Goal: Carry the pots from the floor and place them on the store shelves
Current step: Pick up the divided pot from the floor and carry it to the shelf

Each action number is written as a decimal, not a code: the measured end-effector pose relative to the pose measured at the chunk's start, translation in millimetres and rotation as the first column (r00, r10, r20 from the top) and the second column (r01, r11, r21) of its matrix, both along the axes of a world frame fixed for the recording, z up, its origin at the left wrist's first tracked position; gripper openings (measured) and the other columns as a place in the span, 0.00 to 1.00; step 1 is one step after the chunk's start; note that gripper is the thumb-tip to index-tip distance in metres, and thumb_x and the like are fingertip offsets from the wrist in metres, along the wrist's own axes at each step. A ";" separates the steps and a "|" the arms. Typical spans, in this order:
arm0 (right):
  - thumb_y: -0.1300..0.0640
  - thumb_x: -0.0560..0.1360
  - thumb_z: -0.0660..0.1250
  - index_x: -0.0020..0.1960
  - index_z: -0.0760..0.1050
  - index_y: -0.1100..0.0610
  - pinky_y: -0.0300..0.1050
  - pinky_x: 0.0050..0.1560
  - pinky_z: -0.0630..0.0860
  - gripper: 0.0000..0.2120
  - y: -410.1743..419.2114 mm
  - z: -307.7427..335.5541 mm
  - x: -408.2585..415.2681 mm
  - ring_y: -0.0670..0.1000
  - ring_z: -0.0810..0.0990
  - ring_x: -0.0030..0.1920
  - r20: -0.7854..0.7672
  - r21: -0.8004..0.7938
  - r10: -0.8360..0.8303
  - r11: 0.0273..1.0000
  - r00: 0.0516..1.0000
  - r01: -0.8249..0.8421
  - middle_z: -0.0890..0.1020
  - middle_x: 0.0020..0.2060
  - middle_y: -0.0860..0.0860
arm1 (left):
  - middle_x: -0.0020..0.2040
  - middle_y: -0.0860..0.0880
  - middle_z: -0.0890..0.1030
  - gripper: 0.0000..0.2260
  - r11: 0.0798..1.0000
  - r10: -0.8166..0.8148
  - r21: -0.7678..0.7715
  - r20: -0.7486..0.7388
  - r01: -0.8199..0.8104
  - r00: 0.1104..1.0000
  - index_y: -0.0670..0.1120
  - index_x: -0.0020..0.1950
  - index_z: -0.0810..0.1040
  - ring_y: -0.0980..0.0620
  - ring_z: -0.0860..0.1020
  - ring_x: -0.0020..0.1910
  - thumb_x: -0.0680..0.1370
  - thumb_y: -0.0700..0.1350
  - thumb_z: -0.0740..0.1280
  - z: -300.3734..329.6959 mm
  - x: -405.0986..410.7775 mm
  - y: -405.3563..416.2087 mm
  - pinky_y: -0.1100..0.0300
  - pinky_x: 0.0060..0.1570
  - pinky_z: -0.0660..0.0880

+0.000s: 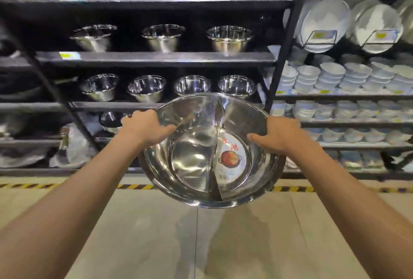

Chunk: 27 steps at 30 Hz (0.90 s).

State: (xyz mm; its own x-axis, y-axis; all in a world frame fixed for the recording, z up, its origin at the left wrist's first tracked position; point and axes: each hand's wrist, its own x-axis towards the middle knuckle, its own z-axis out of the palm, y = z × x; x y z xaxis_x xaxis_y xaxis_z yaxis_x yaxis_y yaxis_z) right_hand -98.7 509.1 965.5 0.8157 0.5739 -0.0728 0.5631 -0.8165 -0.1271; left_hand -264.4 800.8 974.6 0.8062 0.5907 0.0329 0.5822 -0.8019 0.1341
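I hold a large shiny steel pot (194,162) in front of me, tilted so its inside faces me. A curved divider splits it in two, and a round paper label with a red pot picture sticks to its right half. My left hand (145,128) grips the left rim, thumb inside the pot. On the right rim sits my right hand (278,132), thumb inside as well. The pot hangs in the air above the floor, in front of the dark store shelves (156,58).
Steel pots (229,38) stand in rows on the dark shelves ahead. To the right, a rack holds white plates (324,24) and stacked white bowls (330,75). Black-and-yellow tape (292,189) marks the tiled floor along the shelf base. Wrapped goods (73,149) lie low left.
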 end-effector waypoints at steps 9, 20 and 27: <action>0.29 0.73 0.63 0.38 0.66 0.51 0.59 0.53 0.78 0.25 72.1 -5.9 -15.2 0.64 0.78 0.51 -0.043 0.031 -0.045 0.998 0.998 0.047 0.75 0.42 0.54 | 0.42 0.45 0.76 0.24 0.999 0.040 -0.027 -0.001 -0.040 0.999 0.48 0.37 0.67 0.40 0.72 0.49 0.73 0.69 0.63 -7.4 -11.4 73.7 0.48 0.48 0.62; 0.29 0.73 0.62 0.40 0.64 0.51 0.56 0.52 0.75 0.26 108.4 -52.5 62.9 0.64 0.76 0.55 -0.091 -0.022 -0.015 1.000 0.996 0.013 0.78 0.50 0.57 | 0.44 0.46 0.75 0.24 0.992 0.092 -0.079 -0.042 -0.095 0.995 0.48 0.38 0.66 0.43 0.71 0.48 0.75 0.69 0.63 -58.2 50.9 105.1 0.49 0.45 0.64; 0.27 0.74 0.59 0.68 0.71 0.61 0.63 0.62 0.71 0.40 155.1 -106.3 87.5 0.66 0.74 0.64 -0.114 -0.091 -0.004 0.996 0.993 -0.006 0.76 0.62 0.62 | 0.53 0.39 0.79 0.29 0.962 0.165 -0.201 -0.102 -0.182 0.981 0.43 0.50 0.74 0.34 0.76 0.55 0.71 0.70 0.63 -107.8 60.4 143.1 0.43 0.54 0.75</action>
State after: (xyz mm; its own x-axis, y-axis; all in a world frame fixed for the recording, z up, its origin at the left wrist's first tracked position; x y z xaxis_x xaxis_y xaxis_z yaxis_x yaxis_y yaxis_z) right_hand -11.1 664.3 859.2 0.7985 0.5614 -0.2173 0.5502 -0.8271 -0.1151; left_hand -204.0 943.9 866.8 0.6854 0.7084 -0.1687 0.7260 -0.6470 0.2328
